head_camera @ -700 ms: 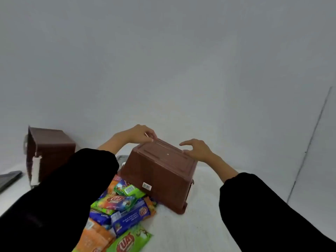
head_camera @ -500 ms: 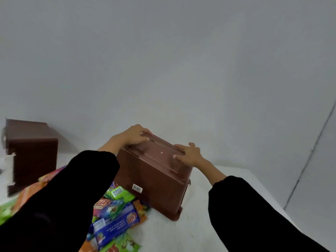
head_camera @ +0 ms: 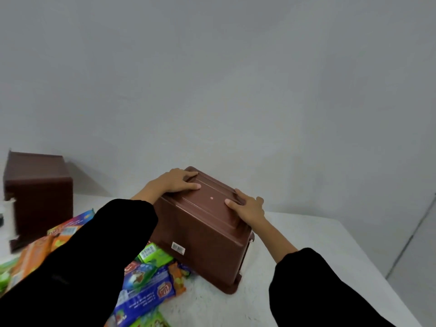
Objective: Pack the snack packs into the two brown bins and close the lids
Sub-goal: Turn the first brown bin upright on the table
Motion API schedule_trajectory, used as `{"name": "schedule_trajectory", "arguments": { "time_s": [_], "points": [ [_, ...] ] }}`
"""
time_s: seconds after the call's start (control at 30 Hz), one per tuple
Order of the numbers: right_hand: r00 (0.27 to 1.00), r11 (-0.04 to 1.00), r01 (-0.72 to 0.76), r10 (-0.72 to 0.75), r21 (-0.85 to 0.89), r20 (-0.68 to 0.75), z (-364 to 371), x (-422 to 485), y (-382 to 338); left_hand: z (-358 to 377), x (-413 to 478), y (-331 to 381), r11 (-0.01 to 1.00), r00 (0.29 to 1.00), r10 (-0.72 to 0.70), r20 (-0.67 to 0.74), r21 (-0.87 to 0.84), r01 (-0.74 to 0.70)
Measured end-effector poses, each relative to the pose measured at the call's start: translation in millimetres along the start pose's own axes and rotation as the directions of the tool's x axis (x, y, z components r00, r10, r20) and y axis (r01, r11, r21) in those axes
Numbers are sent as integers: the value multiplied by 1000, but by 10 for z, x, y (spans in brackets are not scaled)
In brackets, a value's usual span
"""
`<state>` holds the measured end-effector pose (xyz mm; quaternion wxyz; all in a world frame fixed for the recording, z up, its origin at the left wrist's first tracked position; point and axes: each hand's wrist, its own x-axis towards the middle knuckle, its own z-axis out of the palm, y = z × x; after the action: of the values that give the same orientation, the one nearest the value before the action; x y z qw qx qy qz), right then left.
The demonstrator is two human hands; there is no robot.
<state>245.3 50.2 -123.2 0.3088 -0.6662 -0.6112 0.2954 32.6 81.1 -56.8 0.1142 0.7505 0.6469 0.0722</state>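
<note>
A brown bin (head_camera: 203,239) lies upside down and tilted on the white table (head_camera: 313,251), its base facing up, a barcode sticker on its near wall. Its near left rim rests over a heap of snack packs: a blue pack (head_camera: 146,296), a green pack (head_camera: 154,253), orange packs (head_camera: 30,256). My left hand (head_camera: 177,182) lies flat on the far left of the upturned base. My right hand (head_camera: 249,207) presses on the right side of the base, fingers spread toward its edge. A second brown bin (head_camera: 40,192) stands at the far left. No lid shows.
A plain grey wall (head_camera: 236,90) rises right behind the table. The table's right edge (head_camera: 368,263) runs diagonally, with floor beyond it. My black sleeves cover much of the snack heap on the left. Something white (head_camera: 7,215) stands beside the left bin.
My right hand came down from hovering at the bin's edge onto its upturned base. My left hand flattened on the far side. The bin tipped a little more upright.
</note>
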Motion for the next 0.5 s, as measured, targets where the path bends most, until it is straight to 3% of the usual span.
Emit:
{"name": "schedule_trajectory", "arguments": {
  "time_s": [0.2,0.5],
  "points": [
    [998,999,46,-46,-6,-51,-433,-298,70,35,-305,393,998,997,-17,-69,-55,14],
    [991,990,131,-131,-56,-9,-1277,-1069,453,308,-1108,1238,989,989,-41,-145,-146,20]
  ]
}}
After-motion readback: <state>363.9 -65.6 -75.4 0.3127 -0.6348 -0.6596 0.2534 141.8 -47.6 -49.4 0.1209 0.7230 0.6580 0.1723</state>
